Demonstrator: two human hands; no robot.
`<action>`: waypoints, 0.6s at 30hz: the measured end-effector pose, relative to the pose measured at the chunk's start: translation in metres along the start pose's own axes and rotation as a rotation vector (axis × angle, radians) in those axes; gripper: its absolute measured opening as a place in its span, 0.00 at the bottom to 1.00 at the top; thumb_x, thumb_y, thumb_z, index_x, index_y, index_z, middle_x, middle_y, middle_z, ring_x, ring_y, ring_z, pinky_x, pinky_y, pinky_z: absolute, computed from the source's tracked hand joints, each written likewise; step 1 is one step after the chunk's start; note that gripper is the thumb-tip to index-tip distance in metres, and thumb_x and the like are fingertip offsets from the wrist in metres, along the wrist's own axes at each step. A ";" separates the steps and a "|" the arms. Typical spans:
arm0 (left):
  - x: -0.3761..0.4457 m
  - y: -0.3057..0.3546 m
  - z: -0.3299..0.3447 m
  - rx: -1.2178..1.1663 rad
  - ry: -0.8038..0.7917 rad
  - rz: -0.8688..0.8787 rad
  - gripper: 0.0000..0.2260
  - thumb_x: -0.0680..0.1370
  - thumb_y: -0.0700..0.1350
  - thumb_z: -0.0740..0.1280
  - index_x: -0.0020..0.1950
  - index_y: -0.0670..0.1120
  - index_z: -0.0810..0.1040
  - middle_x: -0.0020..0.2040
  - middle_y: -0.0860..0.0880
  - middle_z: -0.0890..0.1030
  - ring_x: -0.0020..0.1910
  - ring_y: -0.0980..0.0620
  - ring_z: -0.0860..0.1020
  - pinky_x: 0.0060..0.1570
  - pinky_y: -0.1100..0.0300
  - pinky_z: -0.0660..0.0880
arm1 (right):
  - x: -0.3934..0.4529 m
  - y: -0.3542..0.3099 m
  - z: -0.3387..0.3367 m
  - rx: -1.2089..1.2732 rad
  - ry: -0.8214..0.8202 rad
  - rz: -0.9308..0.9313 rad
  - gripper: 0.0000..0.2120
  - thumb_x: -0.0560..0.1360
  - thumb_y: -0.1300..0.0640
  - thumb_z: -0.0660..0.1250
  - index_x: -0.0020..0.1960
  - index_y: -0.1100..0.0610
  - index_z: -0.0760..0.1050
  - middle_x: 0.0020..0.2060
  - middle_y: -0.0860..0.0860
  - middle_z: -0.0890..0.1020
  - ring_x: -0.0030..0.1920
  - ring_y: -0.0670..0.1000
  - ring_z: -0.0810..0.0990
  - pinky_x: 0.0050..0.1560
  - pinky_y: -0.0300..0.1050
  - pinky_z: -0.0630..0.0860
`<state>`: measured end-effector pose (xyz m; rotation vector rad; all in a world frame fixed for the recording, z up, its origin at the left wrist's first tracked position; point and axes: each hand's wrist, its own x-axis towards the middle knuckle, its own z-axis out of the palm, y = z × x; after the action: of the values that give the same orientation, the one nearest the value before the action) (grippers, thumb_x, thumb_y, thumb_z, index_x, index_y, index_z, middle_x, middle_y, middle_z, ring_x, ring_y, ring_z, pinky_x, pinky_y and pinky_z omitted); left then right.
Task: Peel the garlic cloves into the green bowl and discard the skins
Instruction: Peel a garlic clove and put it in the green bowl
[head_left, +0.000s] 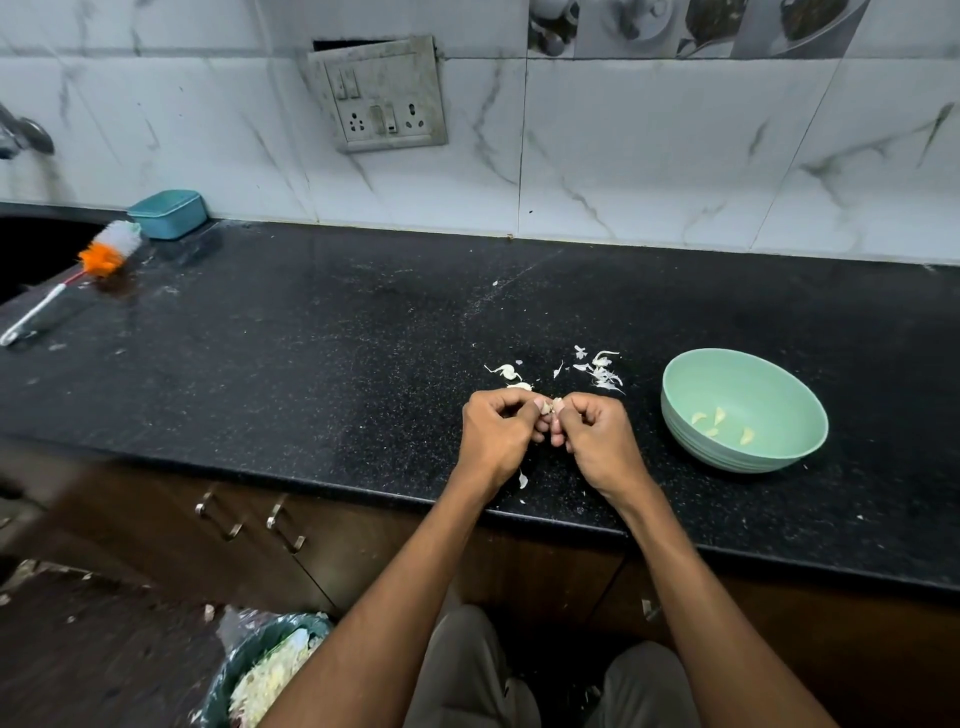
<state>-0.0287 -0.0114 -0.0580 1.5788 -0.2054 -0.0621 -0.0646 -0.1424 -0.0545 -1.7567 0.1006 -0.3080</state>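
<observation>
- A brush (106, 254) lies far left on the black counter (311, 338).
- Left hand (496, 434) and right hand (597, 441) meet, both pinching one garlic clove (550, 405).
- Loose skins (600, 371) lie just behind the hands.
- The green bowl (744, 410), right, holds peeled cloves (719, 423).

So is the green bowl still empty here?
Not empty: the green bowl sits upright with about four peeled garlic cloves inside.

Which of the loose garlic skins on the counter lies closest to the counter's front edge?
The single skin between the wrists, below the hands. The other skins lie behind the hands, farther back on the counter.
</observation>
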 end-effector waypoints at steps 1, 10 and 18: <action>0.000 0.000 0.000 -0.005 0.003 0.000 0.08 0.80 0.35 0.67 0.46 0.38 0.86 0.38 0.41 0.86 0.37 0.49 0.84 0.41 0.56 0.82 | 0.000 0.000 0.000 0.010 0.012 -0.002 0.17 0.82 0.65 0.64 0.35 0.63 0.78 0.29 0.48 0.81 0.30 0.42 0.77 0.32 0.33 0.72; 0.000 0.000 -0.001 -0.073 0.050 0.001 0.06 0.79 0.35 0.70 0.47 0.40 0.86 0.40 0.42 0.87 0.36 0.49 0.82 0.42 0.54 0.81 | -0.001 0.002 0.000 -0.139 0.267 -0.147 0.08 0.78 0.61 0.72 0.42 0.56 0.86 0.38 0.46 0.86 0.41 0.43 0.84 0.46 0.37 0.78; 0.000 0.000 -0.001 -0.119 0.052 -0.008 0.06 0.79 0.34 0.70 0.46 0.41 0.86 0.41 0.42 0.87 0.37 0.48 0.83 0.44 0.53 0.81 | -0.002 0.005 -0.003 -0.223 0.377 -0.121 0.10 0.71 0.65 0.78 0.50 0.54 0.87 0.41 0.47 0.84 0.34 0.42 0.76 0.40 0.37 0.76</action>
<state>-0.0285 -0.0102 -0.0581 1.4612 -0.1521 -0.0384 -0.0671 -0.1457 -0.0593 -1.9102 0.3103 -0.7388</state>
